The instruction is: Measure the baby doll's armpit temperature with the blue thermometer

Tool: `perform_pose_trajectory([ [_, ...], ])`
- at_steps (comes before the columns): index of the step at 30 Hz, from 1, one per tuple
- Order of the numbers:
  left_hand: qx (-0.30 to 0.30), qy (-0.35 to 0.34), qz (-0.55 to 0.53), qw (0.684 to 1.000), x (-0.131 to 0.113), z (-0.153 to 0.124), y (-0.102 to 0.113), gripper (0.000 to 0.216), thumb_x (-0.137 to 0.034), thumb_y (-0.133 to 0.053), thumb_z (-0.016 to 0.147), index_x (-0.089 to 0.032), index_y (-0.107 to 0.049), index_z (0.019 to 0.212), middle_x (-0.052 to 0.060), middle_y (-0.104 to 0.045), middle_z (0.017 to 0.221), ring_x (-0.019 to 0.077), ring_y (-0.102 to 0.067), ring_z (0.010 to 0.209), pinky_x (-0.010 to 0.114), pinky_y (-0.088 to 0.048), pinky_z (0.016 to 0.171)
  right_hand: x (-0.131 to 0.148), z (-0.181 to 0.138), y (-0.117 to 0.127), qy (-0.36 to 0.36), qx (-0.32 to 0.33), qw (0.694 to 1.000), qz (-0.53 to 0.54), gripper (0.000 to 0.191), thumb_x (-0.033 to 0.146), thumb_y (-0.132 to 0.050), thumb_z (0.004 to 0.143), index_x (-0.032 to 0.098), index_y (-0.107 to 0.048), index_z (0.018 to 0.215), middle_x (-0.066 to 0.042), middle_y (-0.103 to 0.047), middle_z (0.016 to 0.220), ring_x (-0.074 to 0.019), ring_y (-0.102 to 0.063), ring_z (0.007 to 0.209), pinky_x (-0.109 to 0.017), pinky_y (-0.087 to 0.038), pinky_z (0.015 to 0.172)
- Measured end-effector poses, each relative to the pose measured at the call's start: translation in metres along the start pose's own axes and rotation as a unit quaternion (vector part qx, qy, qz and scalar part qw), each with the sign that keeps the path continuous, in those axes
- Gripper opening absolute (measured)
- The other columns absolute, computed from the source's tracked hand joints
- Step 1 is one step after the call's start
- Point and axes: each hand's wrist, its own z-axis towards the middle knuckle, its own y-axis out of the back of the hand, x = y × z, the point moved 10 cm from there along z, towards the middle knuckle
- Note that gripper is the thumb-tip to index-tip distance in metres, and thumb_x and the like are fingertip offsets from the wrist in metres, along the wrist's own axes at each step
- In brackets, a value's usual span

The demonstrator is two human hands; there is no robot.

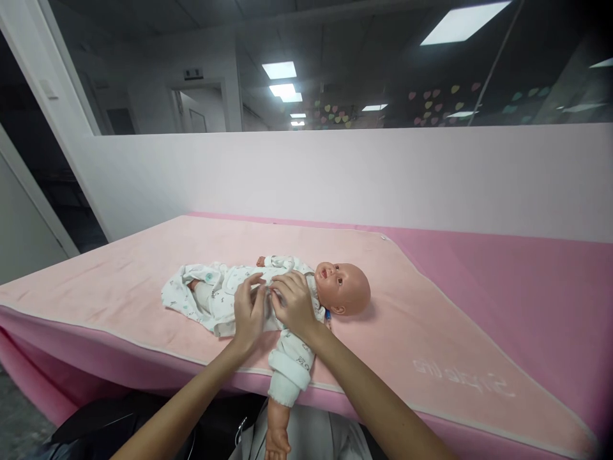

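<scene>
Doll (347,289) lies on its back in our head view, wearing white patterned clothes (218,300), pink sheet (407,332) beneath it. Our left hand (249,312) curls over the doll's middle, our right hand (297,306) nearer its head; we cannot tell whether either grip pinches the clothes.

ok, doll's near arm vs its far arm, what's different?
- Direction: the near arm points toward the camera; the far arm points toward the doll's legs.
- Position: the near arm extends past the front edge of the peach mat; the far arm stays within it.
- Apparent size: the near arm looks bigger; the far arm smaller.

Shared: white sleeve, doll hand showing beyond the cuff.
</scene>
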Motion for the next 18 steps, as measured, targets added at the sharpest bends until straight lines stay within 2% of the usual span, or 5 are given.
perform_pose_trajectory([
  [3,-0.129,-0.022,0.065,0.989,-0.014,0.002,0.037,0.032,-0.033,-0.038,0.086,-0.022,-0.049,0.115,0.007,-0.053,0.116,0.0202,-0.045,0.113,0.039,-0.028,0.103,0.007,0.0,-0.002,0.026,0.004,0.999,-0.039,0.013,0.017,-0.047,0.081,0.02,-0.06,0.083,-0.003,-0.063,0.098,-0.0168,-0.053,0.095,-0.041,-0.029,0.099],
  [6,-0.277,0.021,0.122,0.953,-0.017,-0.012,0.079,0.045,-0.033,-0.039,0.086,-0.024,-0.034,0.13,0.008,-0.041,0.132,0.0229,-0.03,0.127,0.046,-0.013,0.11,0.008,0.001,-0.002,0.033,0.001,0.997,-0.066,0.012,0.02,-0.048,0.082,0.02,-0.06,0.085,-0.004,-0.063,0.097,-0.0168,-0.053,0.093,-0.042,-0.029,0.099],
  [8,-0.305,0.067,0.133,0.94,-0.01,-0.025,0.094,0.058,-0.036,-0.04,0.086,-0.026,-0.017,0.138,0.007,-0.024,0.144,0.025,-0.015,0.135,0.05,-0.007,0.11,0.012,0.0,0.0,0.05,-0.003,0.995,-0.084,0.013,0.02,-0.048,0.082,0.019,-0.06,0.088,-0.005,-0.063,0.1,-0.0174,-0.053,0.096,-0.044,-0.027,0.101],
  [13,-0.189,0.071,0.197,0.959,0.004,-0.047,0.089,0.073,-0.043,-0.034,0.086,-0.026,0.013,0.14,0.005,0.011,0.149,0.0284,0.013,0.136,0.061,0.004,0.105,0.034,0.003,-0.004,0.123,0.011,0.985,-0.118,0.02,0.019,-0.046,0.083,0.019,-0.057,0.099,-0.006,-0.06,0.11,-0.0195,-0.049,0.106,-0.047,-0.021,0.104],
  [18,-0.057,0.007,0.313,0.948,0.016,-0.043,0.067,0.073,-0.045,-0.035,0.085,-0.023,0.006,0.141,0.009,0.004,0.149,0.0329,0.011,0.135,0.065,0.006,0.101,0.044,0.017,-0.048,0.122,0.124,0.976,-0.129,0.016,0.024,-0.046,0.083,0.017,-0.058,0.089,-0.005,-0.062,0.087,-0.0188,-0.052,0.089,-0.046,-0.023,0.102],
])
